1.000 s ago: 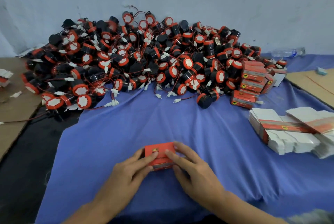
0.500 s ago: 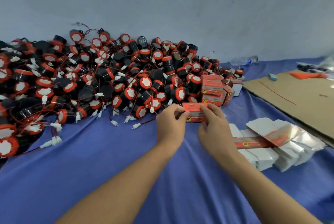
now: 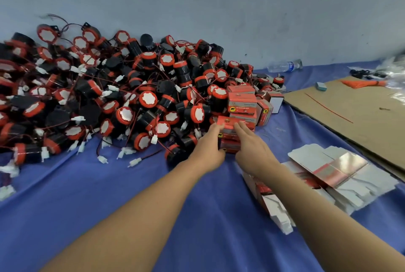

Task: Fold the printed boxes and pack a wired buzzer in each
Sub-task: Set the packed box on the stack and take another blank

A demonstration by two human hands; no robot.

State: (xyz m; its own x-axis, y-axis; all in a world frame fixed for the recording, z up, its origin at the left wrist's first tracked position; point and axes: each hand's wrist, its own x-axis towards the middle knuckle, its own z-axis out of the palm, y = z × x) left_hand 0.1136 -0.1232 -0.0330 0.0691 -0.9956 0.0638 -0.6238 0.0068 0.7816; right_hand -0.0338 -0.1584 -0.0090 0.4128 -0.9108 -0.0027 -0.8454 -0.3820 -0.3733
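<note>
Right of the buzzers (image 3: 149, 99), left hand (image 3: 208, 148) pinches a glossy cardboard box (image 3: 229, 123) lying left-right; right hand (image 3: 252, 151) presses it, fingers straight.

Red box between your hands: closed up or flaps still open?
Closed, as far as visible: the red box, between left hand and right hand, shows flat printed faces with no flap sticking out.

Closed red printed box (image 3: 229, 123) atop stacked packed boxes (image 3: 242, 101), black-and-red wired buzzers (image 3: 131, 96) heaped left, flat box blanks (image 3: 328, 175) right
</note>
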